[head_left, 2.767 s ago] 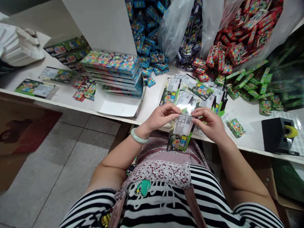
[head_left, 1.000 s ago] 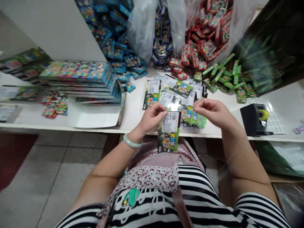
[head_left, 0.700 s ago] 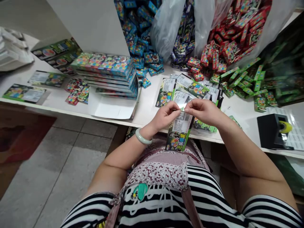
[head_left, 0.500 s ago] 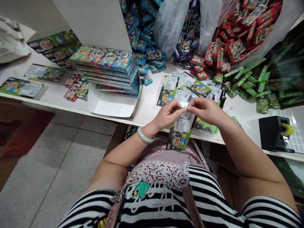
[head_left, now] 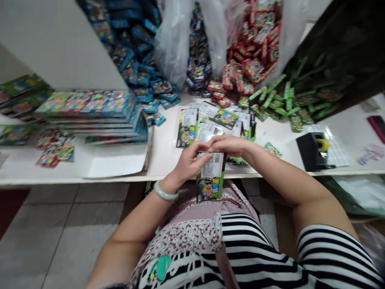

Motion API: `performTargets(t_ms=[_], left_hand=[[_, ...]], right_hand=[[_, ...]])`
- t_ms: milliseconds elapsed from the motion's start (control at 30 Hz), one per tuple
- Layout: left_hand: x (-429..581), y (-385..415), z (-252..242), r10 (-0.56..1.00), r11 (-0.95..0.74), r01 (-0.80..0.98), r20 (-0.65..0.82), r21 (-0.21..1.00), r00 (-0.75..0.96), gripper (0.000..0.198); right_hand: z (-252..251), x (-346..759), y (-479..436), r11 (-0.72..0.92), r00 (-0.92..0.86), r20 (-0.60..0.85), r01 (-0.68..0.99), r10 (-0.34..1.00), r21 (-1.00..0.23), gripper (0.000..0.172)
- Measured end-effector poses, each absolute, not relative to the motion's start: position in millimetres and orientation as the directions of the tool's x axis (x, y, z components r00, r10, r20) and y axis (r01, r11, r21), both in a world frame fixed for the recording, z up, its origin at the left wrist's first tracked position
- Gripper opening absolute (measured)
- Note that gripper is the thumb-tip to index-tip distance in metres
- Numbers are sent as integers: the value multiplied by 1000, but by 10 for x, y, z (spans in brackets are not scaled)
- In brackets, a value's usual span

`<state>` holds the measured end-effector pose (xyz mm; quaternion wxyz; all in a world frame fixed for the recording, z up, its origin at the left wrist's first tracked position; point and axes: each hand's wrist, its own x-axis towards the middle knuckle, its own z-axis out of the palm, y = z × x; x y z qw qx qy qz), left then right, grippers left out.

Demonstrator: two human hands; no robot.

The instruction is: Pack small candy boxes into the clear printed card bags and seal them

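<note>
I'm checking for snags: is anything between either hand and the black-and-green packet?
Nothing visible. The left hand pinches the black-and-green packet near its top edge, and the right hand is at that edge, contact unclear. The spread packets lie beyond, not between.

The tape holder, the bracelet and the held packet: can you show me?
Tape holder (head_left: 307, 152): head view, black side.
Bracelet (head_left: 163, 194): head view, middle of band.
Packet (head_left: 209, 180): head view, printed face.
</note>
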<state>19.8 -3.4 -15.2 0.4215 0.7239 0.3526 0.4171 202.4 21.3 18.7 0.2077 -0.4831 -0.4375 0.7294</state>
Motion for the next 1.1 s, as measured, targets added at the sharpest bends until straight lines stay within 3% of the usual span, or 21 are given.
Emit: performTargets(t_ms=[67,133,200,233,267,300,367,400,533,733,767,833,933,1033,1100], left_hand=[[194,-12,-104,854,-395,192,281,899,438,20],[164,28,-82,880,-357,233,242,905,409,19],[85,88,-98,929,-281,254,196,925,315,18],[25,127,-118,955,-236,243,179,941,236,18],[-43,170,-143,977,-192,215,165,958,139,18],[-114,217,-168,988,-155,173,152,973,30,18],[-238,311,-210,983,-98,80,109,992,-146,18],[-278,353,-224,977,-72,39,78,997,-198,18],[-270,438,-238,979,60,-48,-68,997,-193,24],[-253,444,-351,975,165,-102,-178,981,-133,37],[-278,446,-389,976,170,-77,-179,982,-124,39],[-324,450,-470,977,189,-39,-192,981,-96,45],[-363,445,-579,975,220,16,-219,975,-35,55],[-422,418,-631,979,189,176,-200,966,44,67],[-501,393,-621,977,125,387,-182,914,114,78]], right_hand=[[143,2092,286,-548,-518,-534,143,668,-824,7],[98,2329,412,-420,-467,-498,268,730,-867,6],[61,2765,553,-241,-234,-383,471,893,-849,9],[42,3047,614,-187,-4,-234,588,972,-787,10],[21,3353,663,-206,144,-148,625,978,-753,17],[-6,3667,695,-237,265,-77,651,961,-721,24],[-79,4252,713,-433,577,131,726,806,-534,33],[-122,4493,705,-482,624,159,720,765,-500,39],[-268,5011,667,-518,616,154,752,773,-408,34],[-189,5119,629,-337,410,144,868,901,-366,18],[-162,5108,588,-318,394,134,866,909,-387,17],[-132,5034,481,-292,399,86,785,913,-547,18],[-163,4788,317,-258,403,-31,523,915,-812,24],[-222,4462,207,-257,353,-110,401,929,-880,32],[-226,4258,160,-263,306,-171,289,936,-920,37]])
